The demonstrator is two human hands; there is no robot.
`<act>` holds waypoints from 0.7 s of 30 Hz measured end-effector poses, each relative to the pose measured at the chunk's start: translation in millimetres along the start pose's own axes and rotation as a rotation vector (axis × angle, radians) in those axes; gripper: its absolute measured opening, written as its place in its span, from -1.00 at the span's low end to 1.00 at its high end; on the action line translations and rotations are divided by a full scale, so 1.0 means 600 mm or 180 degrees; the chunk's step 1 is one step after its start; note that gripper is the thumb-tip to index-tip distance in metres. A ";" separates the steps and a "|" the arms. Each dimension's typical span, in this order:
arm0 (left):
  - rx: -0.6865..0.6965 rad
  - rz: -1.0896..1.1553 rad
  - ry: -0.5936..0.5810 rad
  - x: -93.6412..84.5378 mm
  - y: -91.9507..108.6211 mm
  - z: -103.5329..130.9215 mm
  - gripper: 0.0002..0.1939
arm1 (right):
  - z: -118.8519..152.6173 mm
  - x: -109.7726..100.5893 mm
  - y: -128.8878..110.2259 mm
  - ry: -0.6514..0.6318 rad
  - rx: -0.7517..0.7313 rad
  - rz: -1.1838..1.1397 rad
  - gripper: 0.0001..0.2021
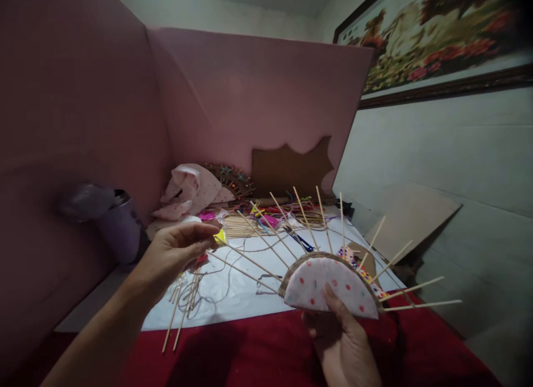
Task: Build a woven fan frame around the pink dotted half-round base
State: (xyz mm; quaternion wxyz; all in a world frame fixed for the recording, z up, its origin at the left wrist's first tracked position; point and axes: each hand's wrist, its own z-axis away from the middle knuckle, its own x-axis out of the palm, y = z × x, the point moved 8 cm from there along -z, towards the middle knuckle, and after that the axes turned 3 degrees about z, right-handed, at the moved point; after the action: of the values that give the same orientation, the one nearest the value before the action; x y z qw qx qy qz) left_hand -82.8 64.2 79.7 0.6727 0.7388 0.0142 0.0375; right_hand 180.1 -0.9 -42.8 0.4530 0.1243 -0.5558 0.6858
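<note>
My right hand [343, 340] grips a half-circle piece [328, 287] from below, thumb on its front. White spotted fabric covers the face, and brown cord edges the curve. Thin wooden sticks [306, 217] fan outward from that curve. My left hand [179, 254] is raised at the left, thumb and fingers pinched at the tip of one of the left-hand sticks. Whether a strand of cord is also between those fingertips, I cannot tell. Loose grey-brown cord [227, 292] curls over the white sheet below, near several loose sticks [179, 320].
Blue-handled scissors [300, 240] lie behind the sticks. Farther back are spotted fabric [194, 187], a decorated fan-shaped piece [233, 181] and a cut brown board [287, 167]. A purple tumbler [122, 229] stands left. Pink panels [258, 98] rise behind; red cloth [250, 353] covers the front.
</note>
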 end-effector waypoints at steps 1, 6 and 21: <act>0.0049 -0.0038 0.0052 0.001 0.005 0.001 -0.72 | 0.000 0.000 -0.001 -0.0007 -0.0016 0.0050 -0.52; 0.0259 -0.0356 0.0178 0.002 0.019 0.009 -0.74 | -0.001 0.003 -0.008 -0.0046 -0.0173 0.0189 -0.56; 0.1825 -0.1812 -0.0003 0.058 0.025 0.085 -0.90 | -0.007 0.009 0.004 -0.0071 -0.0129 -0.0006 -0.59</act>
State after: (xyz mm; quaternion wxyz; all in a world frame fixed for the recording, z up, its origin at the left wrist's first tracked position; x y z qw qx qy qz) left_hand -44.9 14.8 91.2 0.4229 0.8631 0.2278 -0.1561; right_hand 176.7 5.4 -41.9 0.4498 0.1232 -0.5746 0.6725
